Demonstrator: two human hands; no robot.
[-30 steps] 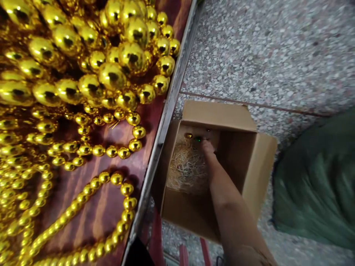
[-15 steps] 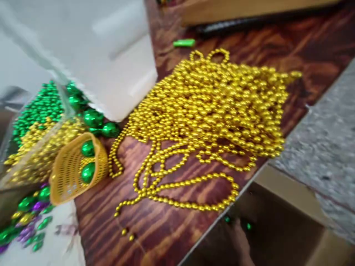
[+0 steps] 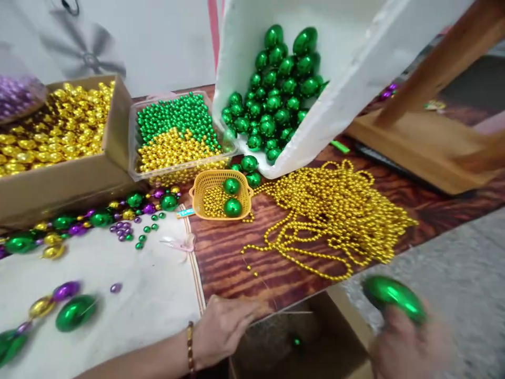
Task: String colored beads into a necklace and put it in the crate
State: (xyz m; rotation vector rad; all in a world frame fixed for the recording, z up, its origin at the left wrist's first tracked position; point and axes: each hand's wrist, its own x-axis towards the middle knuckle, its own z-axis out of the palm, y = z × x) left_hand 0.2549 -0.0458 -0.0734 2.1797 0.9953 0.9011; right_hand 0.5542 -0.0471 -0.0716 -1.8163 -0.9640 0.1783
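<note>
My right hand (image 3: pixel 410 342), smeared by motion at the lower right, grips a large shiny green oval bead (image 3: pixel 394 297). It is beyond the table edge, beside an open cardboard box (image 3: pixel 349 321) with a small green bead (image 3: pixel 296 342) low inside. My left hand (image 3: pixel 226 326), with a beaded bracelet on its wrist, lies at the front table edge with its fingers closed together; what they hold is hidden. A thin thread with a few gold beads (image 3: pixel 252 271) runs close to its fingertips. Strands of gold beads (image 3: pixel 335 210) are heaped behind.
A tilted white foam box (image 3: pixel 331 126) holds green beads. Left of it stand a yellow basket (image 3: pixel 197 197), a clear tub (image 3: pixel 136 171) and a carton (image 3: pixel 71 184) of gold beads. Small scissors (image 3: pixel 179 243) and strung beads (image 3: pixel 65 289) lie on white cloth. A wooden stand (image 3: pixel 426 158) is at right.
The view has swung left and widened. My right hand, earlier low in the cardboard box, is now raised out with the green bead. My left hand has come into view.
</note>
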